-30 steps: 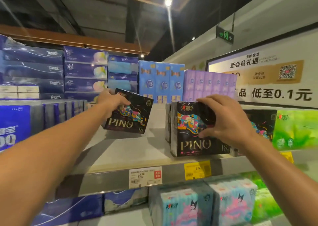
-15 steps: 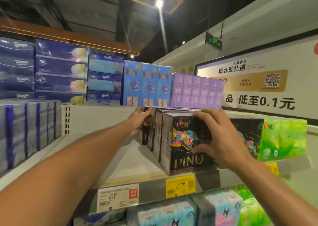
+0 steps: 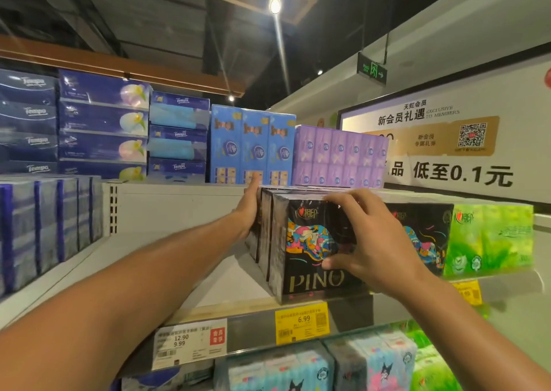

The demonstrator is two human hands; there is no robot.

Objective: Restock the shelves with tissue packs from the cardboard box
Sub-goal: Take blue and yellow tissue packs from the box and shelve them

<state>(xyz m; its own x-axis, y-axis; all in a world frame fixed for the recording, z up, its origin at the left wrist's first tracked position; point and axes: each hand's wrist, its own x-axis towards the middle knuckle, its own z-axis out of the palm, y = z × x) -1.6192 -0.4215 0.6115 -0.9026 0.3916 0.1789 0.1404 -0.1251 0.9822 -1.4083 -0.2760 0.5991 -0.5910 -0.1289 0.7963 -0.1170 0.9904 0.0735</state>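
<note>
Black tissue packs (image 3: 301, 241) stood in row on shelf (image 3: 208, 283), front pack at shelf edge. Right hand (image 3: 372, 241) gripped front pack, fingers curled. Left hand (image 3: 249, 208) pressed flat against rear pack. Bare shelf left of row; cardboard box unseen, restocking seemingly unfinished.

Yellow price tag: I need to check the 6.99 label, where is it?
On the shelf edge, lower centre, the yellow price tag sits right below the front PINO pack.
</note>
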